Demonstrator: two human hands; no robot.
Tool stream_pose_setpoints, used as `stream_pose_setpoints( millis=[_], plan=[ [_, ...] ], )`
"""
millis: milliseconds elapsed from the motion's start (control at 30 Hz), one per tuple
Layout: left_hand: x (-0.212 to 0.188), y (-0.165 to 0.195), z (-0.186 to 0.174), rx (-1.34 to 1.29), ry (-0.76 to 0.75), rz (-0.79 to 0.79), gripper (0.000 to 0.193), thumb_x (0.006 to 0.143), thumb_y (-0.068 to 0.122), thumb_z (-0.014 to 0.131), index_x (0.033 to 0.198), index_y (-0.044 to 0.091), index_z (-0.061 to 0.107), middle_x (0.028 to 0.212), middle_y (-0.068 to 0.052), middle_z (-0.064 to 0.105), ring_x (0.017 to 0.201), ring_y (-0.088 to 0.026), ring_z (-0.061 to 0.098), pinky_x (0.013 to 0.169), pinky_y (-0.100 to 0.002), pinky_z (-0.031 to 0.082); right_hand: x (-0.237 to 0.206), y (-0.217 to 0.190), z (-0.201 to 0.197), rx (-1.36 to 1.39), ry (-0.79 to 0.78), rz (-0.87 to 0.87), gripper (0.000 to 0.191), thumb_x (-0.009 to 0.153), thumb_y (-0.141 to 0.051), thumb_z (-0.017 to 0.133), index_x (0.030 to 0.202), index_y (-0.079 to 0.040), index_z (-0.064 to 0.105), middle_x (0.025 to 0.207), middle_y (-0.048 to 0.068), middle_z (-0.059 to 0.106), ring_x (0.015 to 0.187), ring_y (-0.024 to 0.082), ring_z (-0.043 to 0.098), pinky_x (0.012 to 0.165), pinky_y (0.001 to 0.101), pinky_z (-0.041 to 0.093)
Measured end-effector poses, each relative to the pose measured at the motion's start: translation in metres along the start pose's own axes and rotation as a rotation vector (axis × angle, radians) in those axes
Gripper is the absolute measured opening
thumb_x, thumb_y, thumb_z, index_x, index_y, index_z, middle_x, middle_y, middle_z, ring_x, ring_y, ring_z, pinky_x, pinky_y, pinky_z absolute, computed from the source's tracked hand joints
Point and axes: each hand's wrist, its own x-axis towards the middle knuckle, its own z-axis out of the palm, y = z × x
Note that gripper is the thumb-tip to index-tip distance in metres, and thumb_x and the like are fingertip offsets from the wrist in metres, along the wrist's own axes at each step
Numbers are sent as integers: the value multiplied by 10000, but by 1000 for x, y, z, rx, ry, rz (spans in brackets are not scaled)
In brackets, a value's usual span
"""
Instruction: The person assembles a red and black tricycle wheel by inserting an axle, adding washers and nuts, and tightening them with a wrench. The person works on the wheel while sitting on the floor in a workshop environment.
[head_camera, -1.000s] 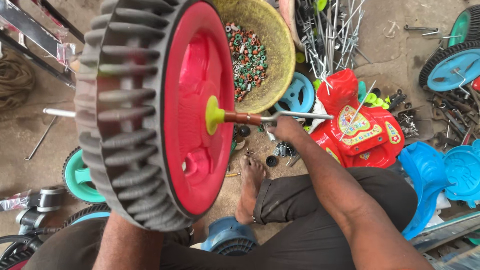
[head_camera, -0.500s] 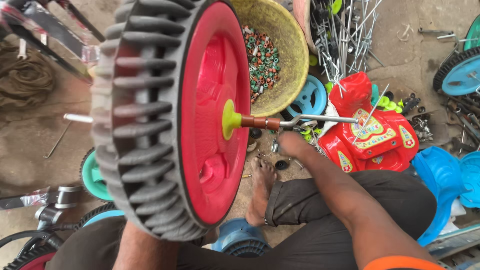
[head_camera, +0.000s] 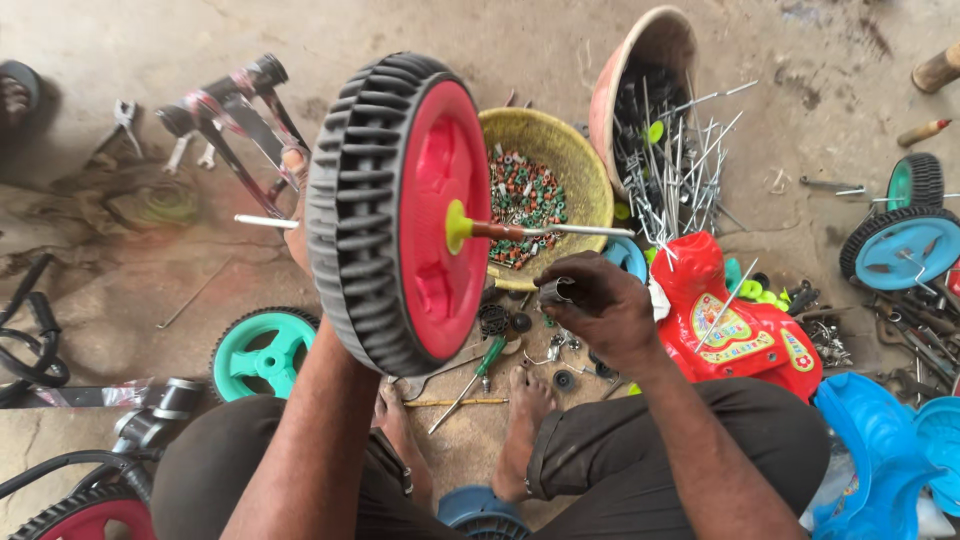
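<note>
**Q:** Wheel (head_camera: 395, 215) question — what's each hand doing at this point?

**A:** The big grey-treaded wheel with the red hub is held upright in the air above the person's knees, a thin metal axle rod (head_camera: 575, 230) running through its yellow-green centre bush (head_camera: 458, 225). The left hand (head_camera: 296, 225) is behind the wheel, mostly hidden, so I can't tell how its grip sits. The right hand (head_camera: 600, 310), just below the rod on the wheel's red side, is pinched together on a small metal ring (head_camera: 556, 290).

**Q:** Tips for doing it well?

**A:** My guess: keep the wheel steady and the rod level, line the ring up square with the rod's free end over the yellow bowl (head_camera: 565, 170) beyond the wheel, so a dropped piece lands there.
</note>
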Motion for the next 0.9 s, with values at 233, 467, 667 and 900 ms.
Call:
stream_pose_setpoints(
  millis=[233, 467, 667, 900],
  plan=[
    [-20, 23, 20, 37, 64, 147, 624, 1043, 572, 462, 1296, 21, 607, 1214, -188, 699, 1063, -312, 689, 952, -475, 584, -14, -16, 26, 520, 194, 183, 265, 961, 20, 653, 1222, 11, 605, 1089, 178, 704, 984, 268, 749, 768, 394, 672],
    [-32, 33, 25, 256, 156, 228, 569, 1096, 574, 497, 1259, 43, 621, 1180, -157, 698, 1030, -284, 677, 920, -459, 576, -14, -27, 27, 796, 121, 437, 489, 862, -4, 618, 1341, -86, 573, 1130, 165, 710, 917, 301, 753, 756, 406, 650],
    [-31, 32, 42, 32, 69, 110, 560, 980, 551, 479, 1126, 38, 649, 1054, -166, 730, 905, -285, 732, 812, -431, 634, -9, -43, 13, 790, 111, 336, 391, 926, -27, 646, 1312, -45, 583, 1163, 181, 710, 997, 293, 744, 836, 447, 633],
    [-34, 24, 72, 478, 441, 316, 560, 1007, 541, 585, 898, 2, 693, 806, -121, 747, 644, -215, 716, 577, -363, 620, -13, -31, -12, 852, 223, 80, 244, 938, -113, 735, 1165, -81, 653, 1024, 110, 730, 884, 254, 739, 740, 384, 626]
  ],
)
